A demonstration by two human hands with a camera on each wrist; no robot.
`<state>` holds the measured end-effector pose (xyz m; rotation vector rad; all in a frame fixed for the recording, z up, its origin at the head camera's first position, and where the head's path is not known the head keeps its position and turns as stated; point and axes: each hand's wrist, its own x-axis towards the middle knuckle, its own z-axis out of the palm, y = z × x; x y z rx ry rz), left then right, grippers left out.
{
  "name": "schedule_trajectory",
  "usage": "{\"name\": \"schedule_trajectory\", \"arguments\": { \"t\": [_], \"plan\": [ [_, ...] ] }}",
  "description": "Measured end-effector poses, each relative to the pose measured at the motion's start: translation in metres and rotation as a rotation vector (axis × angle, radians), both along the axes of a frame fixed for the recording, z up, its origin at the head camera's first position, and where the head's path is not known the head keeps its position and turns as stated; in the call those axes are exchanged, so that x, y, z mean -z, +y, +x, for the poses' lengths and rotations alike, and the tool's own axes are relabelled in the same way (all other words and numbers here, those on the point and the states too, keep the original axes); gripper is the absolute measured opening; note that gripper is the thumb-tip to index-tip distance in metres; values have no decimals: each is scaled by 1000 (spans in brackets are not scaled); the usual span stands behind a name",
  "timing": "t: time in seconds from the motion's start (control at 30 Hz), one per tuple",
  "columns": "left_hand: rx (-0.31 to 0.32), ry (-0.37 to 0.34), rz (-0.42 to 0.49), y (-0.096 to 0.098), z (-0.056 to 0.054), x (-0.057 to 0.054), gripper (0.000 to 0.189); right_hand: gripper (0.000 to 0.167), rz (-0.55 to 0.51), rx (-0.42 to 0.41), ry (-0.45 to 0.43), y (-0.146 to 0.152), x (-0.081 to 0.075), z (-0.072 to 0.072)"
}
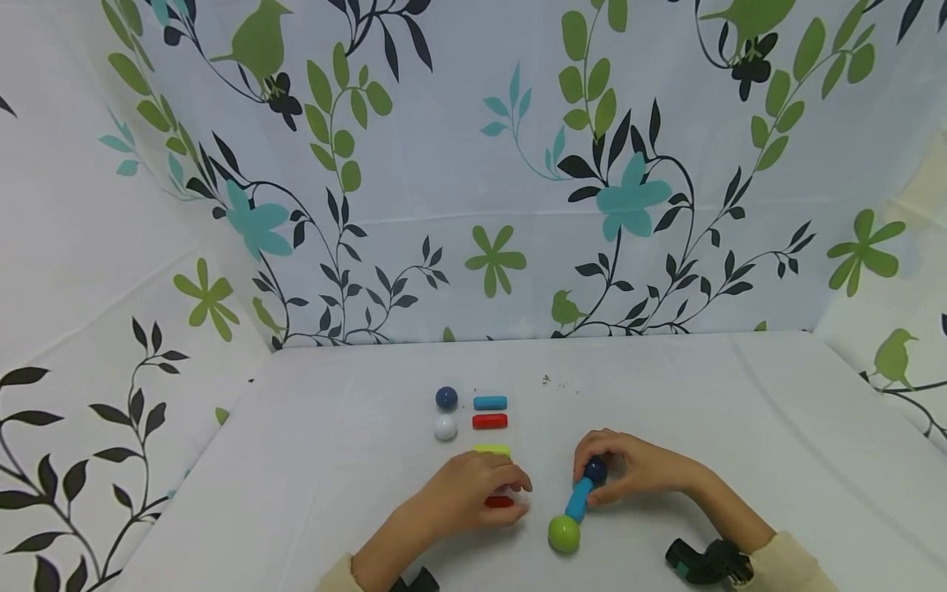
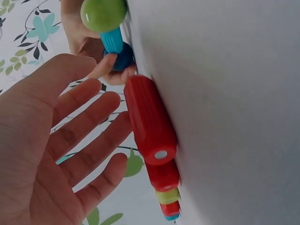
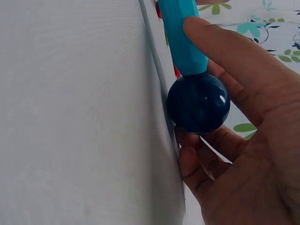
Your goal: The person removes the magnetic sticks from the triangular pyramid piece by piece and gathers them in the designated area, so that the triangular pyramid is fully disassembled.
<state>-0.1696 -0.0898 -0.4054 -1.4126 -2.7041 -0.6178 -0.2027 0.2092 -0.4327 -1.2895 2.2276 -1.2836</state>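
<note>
The white-clothed table (image 1: 740,427) carried it all. Left hand (image 1: 473,493) hung over a red stick (image 2: 150,122) near the front edge, fingers straight and spread, gripping nothing. Right hand (image 1: 636,467) had fingertips curled round the dark blue ball (image 3: 198,103) capping a blue stick (image 1: 579,498), green ball (image 1: 564,534) at its near end (magnets, probably). My worry: one nudge and that green ball pops off, rolls away

Both forearms reach in from the near edge, palms turned down and close together. The left hand (image 1: 473,489) lies low with fingers straight and relaxed, slightly spread. The right hand (image 1: 629,464) has its fingers and thumb curled inward in a pinching grip.
</note>
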Motion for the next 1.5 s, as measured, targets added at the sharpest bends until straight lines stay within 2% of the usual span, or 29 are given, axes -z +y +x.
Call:
{"name": "schedule_trajectory", "arguments": {
  "t": [0.17,0.27,0.37,0.53,0.9,1.3,1.5],
  "plan": [
    [29,-97,27,6,3,2,24,20,1,2,28,-1,0,0],
    [67,-114,43,11,6,4,26,19,1,2,31,-1,0,0],
    [99,-93,50,16,7,6,27,19,2,6,4,-1,1,0],
    [119,-37,37,19,8,9,28,17,-12,-8,-29,-3,1,1],
    [130,-56,18,21,11,12,32,18,-89,-123,-6,-18,4,4],
    [180,-9,46,25,15,13,36,13,-85,-113,87,-23,6,4],
    [188,-16,37,24,15,13,36,13,-75,-99,40,-23,6,5]
  ]
}}
